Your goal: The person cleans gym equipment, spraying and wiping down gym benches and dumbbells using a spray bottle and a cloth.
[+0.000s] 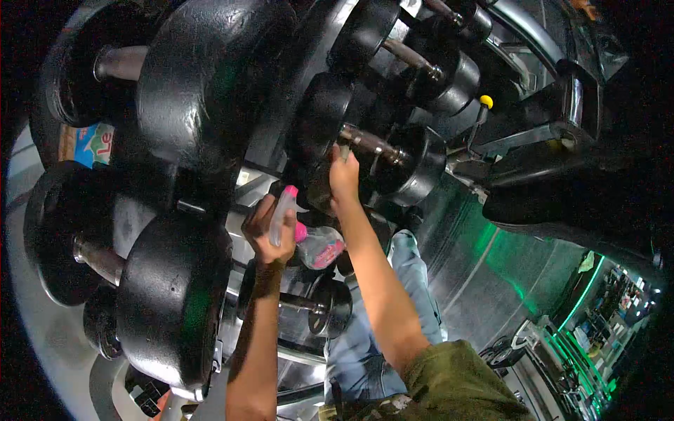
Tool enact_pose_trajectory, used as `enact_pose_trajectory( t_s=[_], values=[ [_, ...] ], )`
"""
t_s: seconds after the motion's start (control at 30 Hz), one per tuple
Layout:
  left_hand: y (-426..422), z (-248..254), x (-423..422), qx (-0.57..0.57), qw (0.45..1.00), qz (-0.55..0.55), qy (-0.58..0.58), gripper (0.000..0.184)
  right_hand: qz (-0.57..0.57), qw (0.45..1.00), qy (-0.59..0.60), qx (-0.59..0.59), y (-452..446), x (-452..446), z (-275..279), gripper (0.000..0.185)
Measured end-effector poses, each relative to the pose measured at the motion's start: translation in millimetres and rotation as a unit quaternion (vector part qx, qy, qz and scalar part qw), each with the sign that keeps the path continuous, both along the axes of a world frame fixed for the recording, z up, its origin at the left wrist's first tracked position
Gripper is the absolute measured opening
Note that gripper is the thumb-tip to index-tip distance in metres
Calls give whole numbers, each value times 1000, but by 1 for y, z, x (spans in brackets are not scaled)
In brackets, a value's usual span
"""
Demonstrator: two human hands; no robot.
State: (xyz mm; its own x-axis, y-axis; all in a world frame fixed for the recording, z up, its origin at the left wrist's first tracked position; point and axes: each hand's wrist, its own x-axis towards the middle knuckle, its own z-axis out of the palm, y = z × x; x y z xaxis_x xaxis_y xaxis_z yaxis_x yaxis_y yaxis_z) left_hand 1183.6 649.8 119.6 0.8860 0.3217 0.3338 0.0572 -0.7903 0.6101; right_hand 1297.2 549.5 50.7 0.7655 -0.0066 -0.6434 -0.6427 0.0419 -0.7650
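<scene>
My left hand [270, 235] is closed around the neck of a clear spray bottle [323, 249] with a pink nozzle and collar. The bottle is tilted, its body pointing toward my right forearm. My right hand [344, 179] reaches in among black dumbbells, its fingers closed beside the metal handle of one dumbbell [372, 145]. A dull, dark patch, perhaps cloth, shows by those fingers, but I cannot make it out clearly. Another dumbbell [414, 57] lies just beyond on the rack.
Large black dumbbells [168, 295] fill the left side, with a colourful packet [93, 144] between them. A smaller dumbbell [302, 303] lies below my left hand. To the right are a machine frame with a yellow knob [486, 102] and dark floor [484, 274] with green light.
</scene>
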Motion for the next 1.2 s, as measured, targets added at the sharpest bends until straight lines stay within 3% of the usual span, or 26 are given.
enact_pose_trajectory(
  t_s=[0.07,0.13,0.2,0.27,0.3,0.37,0.43,0.5,0.53,0.6,0.7,0.77,0.83,0.87,0.9,0.97,1.1,1.17,1.2],
  values=[
    [-2,-5,1,-5,999,31,-16,25,24,999,24,-15,-2,-2,2,41],
    [1,-14,-7,-5,999,31,14,23,-53,998,-30,10,0,-14,33,41],
    [2,-10,-8,-4,998,33,45,20,-54,997,-48,-12,-2,-19,72,41],
    [-2,6,0,-34,982,53,176,21,-59,993,-101,-36,-1,-17,80,43],
    [-3,8,1,-34,982,54,175,21,-58,993,-101,-36,1,-11,77,43],
    [-4,8,4,-67,980,79,168,47,-80,984,-100,-122,7,9,68,44],
    [-5,5,6,-56,986,73,142,45,-69,981,-124,-129,2,34,56,46],
    [-4,4,4,-44,990,67,118,43,19,966,-152,-206,-9,61,34,49],
    [-2,3,3,-12,989,49,136,35,19,967,-151,-206,-13,75,32,49],
    [0,-1,0,19,987,30,154,27,140,958,-84,-236,-22,102,27,57],
    [-1,-7,-1,29,990,37,129,29,213,943,24,-254,-26,142,-29,61],
    [-3,-2,5,18,998,34,42,33,254,942,16,-218,-33,148,-52,65],
    [-4,-2,5,-12,996,50,67,33,229,962,-31,-147,-37,145,-53,62],
    [-4,-2,4,-44,992,66,94,33,203,962,-52,-173,-32,123,22,59],
    [-4,-1,4,-45,993,65,93,33,251,923,-91,-277,-33,114,29,56],
    [-1,1,3,-26,991,42,124,23,261,917,-97,-286,-35,89,65,56],
    [1,-11,-3,7,994,55,94,24,228,936,-126,-237,-35,97,26,51],
    [-3,14,9,-34,979,53,196,27,226,947,-85,-210,-30,120,3,45],
    [-3,15,9,-33,979,56,194,27,212,955,-70,-196,-31,136,-45,37]
  ],
)
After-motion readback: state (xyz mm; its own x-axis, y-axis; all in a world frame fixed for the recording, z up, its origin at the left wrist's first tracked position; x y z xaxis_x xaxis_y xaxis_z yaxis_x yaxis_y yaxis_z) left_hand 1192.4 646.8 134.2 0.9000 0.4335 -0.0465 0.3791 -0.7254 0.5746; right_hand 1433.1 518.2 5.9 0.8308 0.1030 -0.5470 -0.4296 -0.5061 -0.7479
